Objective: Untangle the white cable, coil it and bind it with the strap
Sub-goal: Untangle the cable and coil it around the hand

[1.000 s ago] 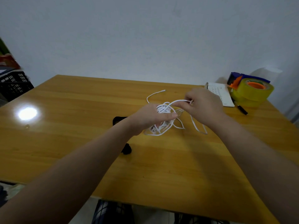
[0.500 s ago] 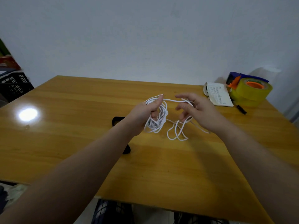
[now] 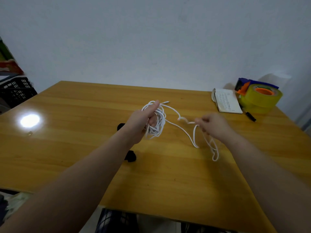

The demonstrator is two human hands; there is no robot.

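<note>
Near the middle of the frame, the left hand (image 3: 143, 121) is closed around a tangled bundle of the white cable (image 3: 158, 122), with loops spilling out above and below the fist. One free end of the cable, tipped with a small plug, pokes out past the thumb toward the upper right. From the bundle a strand runs right to the right hand (image 3: 213, 126), whose fingers are curled and pinch the cable just left of the knuckles; the hand is slightly blurred, so the exact finger hold cannot be told. Below that hand, slack loops of cable hang down to the wooden table (image 3: 168, 182) in the centre right of the frame.

A black strap (image 3: 130, 156) lies on the table, partly hidden under the left forearm, with another dark bit showing just left of the left wrist.

At the upper right of the table sit an open notebook (image 3: 227, 102), a yellow tape roll in a dispenser (image 3: 259, 98), and a black pen (image 3: 250, 116) just below them. A black crate (image 3: 15, 93) stands beyond the table's left edge.
</note>
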